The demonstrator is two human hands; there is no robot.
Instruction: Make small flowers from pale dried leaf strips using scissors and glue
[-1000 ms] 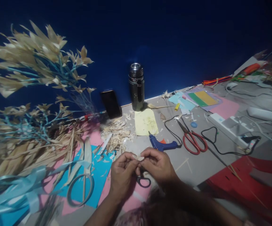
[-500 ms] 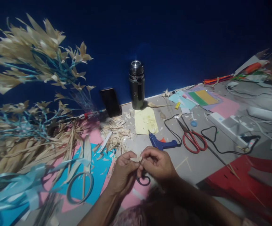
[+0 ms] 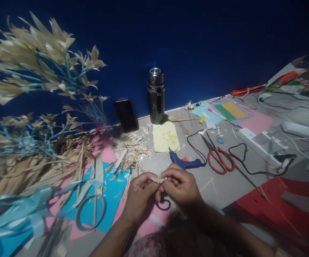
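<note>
Between the fingertips of my left hand [image 3: 143, 191] and my right hand [image 3: 179, 185] is a small pale dried-leaf flower [image 3: 158, 179]. Both hands are closed in a pinch on it, one at each side. Its petals spread out at the top, while its base is hidden by my fingers. A dark ring-shaped handle [image 3: 163, 208] shows just under my hands; the rest of it is covered. Beyond my right hand lies a blue glue gun [image 3: 185, 163], its nozzle toward a yellow paper sheet [image 3: 165, 139].
Red-handled scissors [image 3: 220, 160] and a white power strip [image 3: 261, 146] lie at right, with cords around them. A steel flask [image 3: 156, 98] and a phone [image 3: 126, 116] stand by the wall. Left are leaf-flower branches [image 3: 71, 67], leaf scraps [image 3: 133, 151] and a tape roll [image 3: 79, 219].
The small flower has tipped slightly, so its petals show spread wider between my fingertips. My hands stay in almost the same place, both still pinching it.
</note>
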